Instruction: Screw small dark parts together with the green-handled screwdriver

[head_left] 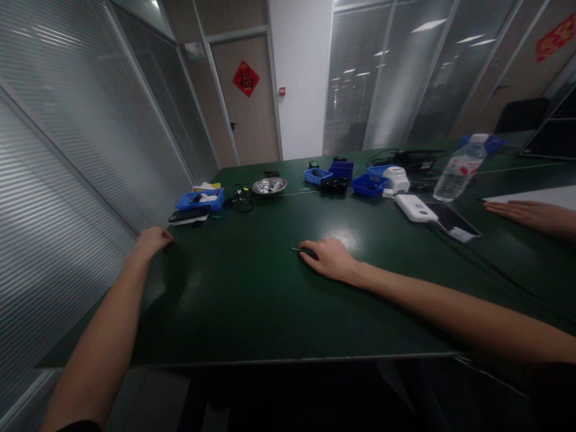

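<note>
My right hand (330, 258) rests on the green table (234, 288), its fingers closed round the black handle of a small screwdriver-like tool (309, 253). The tool's thin metal shaft points left. At the table's left edge is my left hand (154, 241), its fingers bent and pressed together; whether anything is between them is too small to tell. A black phone-like object (189, 214) lies beyond my left hand, in front of a blue tray (216, 202) with small items.
Farther back stand a metal bowl (269, 186), blue bins (369, 185) and black cables. To the right are a white power bank (414, 208), a dark phone (452, 221), a water bottle (462, 168) and another person's hand (531, 215) beside white paper.
</note>
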Tool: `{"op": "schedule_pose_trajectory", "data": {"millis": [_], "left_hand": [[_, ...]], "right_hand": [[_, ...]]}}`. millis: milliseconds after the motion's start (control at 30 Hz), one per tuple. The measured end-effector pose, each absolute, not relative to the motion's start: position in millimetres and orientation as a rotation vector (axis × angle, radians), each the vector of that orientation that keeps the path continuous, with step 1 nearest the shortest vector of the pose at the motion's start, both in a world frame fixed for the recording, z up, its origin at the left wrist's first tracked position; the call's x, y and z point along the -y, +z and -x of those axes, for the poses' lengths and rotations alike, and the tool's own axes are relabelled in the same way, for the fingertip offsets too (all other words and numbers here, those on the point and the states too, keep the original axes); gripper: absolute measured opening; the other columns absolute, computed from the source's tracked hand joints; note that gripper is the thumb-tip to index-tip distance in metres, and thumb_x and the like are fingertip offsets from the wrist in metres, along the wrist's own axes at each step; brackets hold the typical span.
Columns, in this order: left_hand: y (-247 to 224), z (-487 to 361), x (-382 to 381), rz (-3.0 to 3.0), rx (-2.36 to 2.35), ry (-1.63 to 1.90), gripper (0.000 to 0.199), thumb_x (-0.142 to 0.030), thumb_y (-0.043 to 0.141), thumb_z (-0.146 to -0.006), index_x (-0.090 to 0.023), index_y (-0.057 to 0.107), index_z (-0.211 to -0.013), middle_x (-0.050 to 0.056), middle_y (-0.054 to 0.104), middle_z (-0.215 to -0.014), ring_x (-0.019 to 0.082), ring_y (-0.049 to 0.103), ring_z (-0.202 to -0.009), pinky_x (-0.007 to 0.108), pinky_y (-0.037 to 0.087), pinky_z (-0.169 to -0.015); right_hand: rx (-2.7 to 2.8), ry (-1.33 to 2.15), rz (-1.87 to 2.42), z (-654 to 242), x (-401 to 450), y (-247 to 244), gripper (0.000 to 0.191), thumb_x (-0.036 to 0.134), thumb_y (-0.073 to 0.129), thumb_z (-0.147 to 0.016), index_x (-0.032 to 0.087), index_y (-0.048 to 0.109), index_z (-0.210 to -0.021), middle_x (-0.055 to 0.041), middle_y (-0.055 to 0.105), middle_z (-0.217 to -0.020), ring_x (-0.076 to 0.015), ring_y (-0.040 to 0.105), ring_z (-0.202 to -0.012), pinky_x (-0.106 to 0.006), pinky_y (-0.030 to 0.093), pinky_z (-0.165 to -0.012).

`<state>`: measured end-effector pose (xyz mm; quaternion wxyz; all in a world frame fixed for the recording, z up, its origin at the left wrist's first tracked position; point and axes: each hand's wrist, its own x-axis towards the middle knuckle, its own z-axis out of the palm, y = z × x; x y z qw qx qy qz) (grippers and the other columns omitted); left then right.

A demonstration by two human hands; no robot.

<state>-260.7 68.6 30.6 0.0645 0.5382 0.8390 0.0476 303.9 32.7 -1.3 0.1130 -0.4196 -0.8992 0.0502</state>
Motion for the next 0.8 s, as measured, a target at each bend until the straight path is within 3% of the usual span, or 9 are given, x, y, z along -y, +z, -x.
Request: {"op": "schedule_pose_trajectory", "data": {"millis": [800], "left_hand": [[26,273,-71,-1.568,-2.515,0.125,0.018,-0.011,0.072,-0.083,-0.012,0.074,-0.101,-0.001,0.074,-0.082,0.014,0.067,-0.082,0.016,0.043,-0.070]], "right_hand": [[2.632,0.148,1.226,-305,-36,-7,0.043,0.048,0.044,-0.105,0.024,0.064,-0.136,-0.0065,0.077,-0.104,-0.0214,0.070,-0.085,-0.030,0.046,-0.074]]}}
